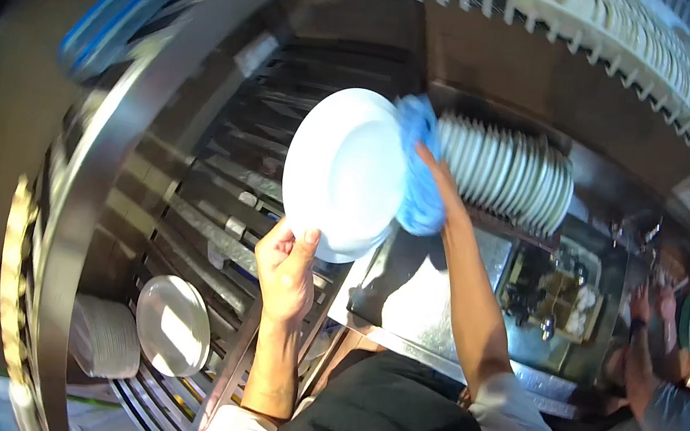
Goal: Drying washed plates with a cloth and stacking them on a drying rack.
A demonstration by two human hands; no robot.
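My left hand (289,270) grips the near rim of a white oval plate (343,176), thumb on its upper face. The plate is held up above a slatted metal rack (220,219), and another plate edge shows just under it. My right hand (438,175) has hold of a blue cloth (420,166), which lies against the plate's right edge; the fingers are mostly hidden by the cloth. Just beyond the cloth, a row of white plates (501,171) stands on edge beside the metal counter (419,297).
White plates (174,324) and a stack of dishes (106,338) rest on the slats at lower left. A sink (553,347) holding a divided rack (568,304) is to the right. Beyond it, another person (646,412) works. Overhead hangs a white dish rack (578,34).
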